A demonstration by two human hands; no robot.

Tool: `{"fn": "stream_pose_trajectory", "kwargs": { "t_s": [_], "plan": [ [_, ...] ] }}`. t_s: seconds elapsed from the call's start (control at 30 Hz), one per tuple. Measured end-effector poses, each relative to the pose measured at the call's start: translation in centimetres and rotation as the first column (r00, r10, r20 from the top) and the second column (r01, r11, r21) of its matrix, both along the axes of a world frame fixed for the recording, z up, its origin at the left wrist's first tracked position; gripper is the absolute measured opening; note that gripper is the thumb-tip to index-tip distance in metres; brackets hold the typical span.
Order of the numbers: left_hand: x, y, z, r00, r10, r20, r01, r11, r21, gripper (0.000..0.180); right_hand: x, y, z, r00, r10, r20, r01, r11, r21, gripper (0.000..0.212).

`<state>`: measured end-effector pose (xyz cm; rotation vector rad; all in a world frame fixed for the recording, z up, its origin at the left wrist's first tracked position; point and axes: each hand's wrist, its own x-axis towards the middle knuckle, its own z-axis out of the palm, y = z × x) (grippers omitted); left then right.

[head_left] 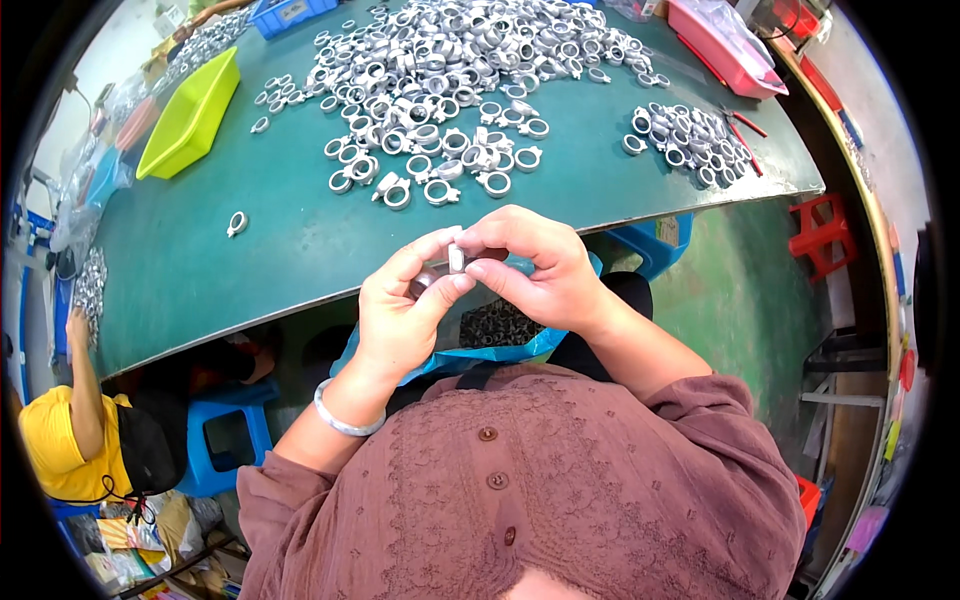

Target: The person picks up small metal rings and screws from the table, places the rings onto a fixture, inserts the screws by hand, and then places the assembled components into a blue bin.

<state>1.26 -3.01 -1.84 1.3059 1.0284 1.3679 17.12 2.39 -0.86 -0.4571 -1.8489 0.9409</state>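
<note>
My left hand [398,305] and my right hand [540,268] meet in front of me at the table's near edge. Between their thumbs and fingertips they pinch a small silver metal ring [457,259], seen edge-on. A second silver ring [424,281] is tucked inside the curled fingers of my left hand. Below the hands, a blue bag [509,353] hangs open at my lap, with many small dark parts [497,325] inside. Just beyond the hands, a big pile of silver rings with small lugs [440,110] covers the middle of the table.
On the green table [300,225] lie a smaller ring pile [690,142], red-handled pliers [745,125] and a lone ring [237,223]. A yellow-green tray [190,120] stands left, a pink tray [722,50] far right. A person in yellow [70,440] works at left, near a blue stool [228,440].
</note>
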Motion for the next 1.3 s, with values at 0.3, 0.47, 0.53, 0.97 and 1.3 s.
{"fn": "stream_pose_trajectory", "kwargs": {
  "t_s": [0.3,0.47,0.53,0.97,1.3],
  "plan": [
    [-0.1,-0.1,-0.2,0.976,0.096,-0.197,-0.079,0.993,0.093,0.035,0.2,-0.3,0.5,0.999,-0.01,0.053,0.007,0.998,0.055,0.019],
    [0.0,-0.1,0.0,0.956,0.148,-0.252,-0.096,0.974,0.207,0.038,0.3,-0.6,0.2,0.999,0.045,-0.008,-0.046,0.951,-0.307,0.016],
    [-0.2,-0.1,0.0,0.964,0.13,-0.233,-0.09,0.98,0.175,0.039,0.3,-0.6,0.0,0.965,0.093,-0.245,-0.23,0.747,-0.624,0.016],
    [-0.6,-0.5,0.9,0.946,-0.067,0.317,0.192,0.904,-0.381,0.023,0.7,-0.3,-0.1,0.996,0.084,-0.032,-0.089,0.974,-0.208,0.018],
    [0.1,-0.9,0.3,1.0,0.015,-0.019,-0.015,1.0,0.027,0.027,0.9,-0.8,-0.6,0.957,0.165,-0.237,-0.262,0.842,-0.472,0.034]
  ]
}}
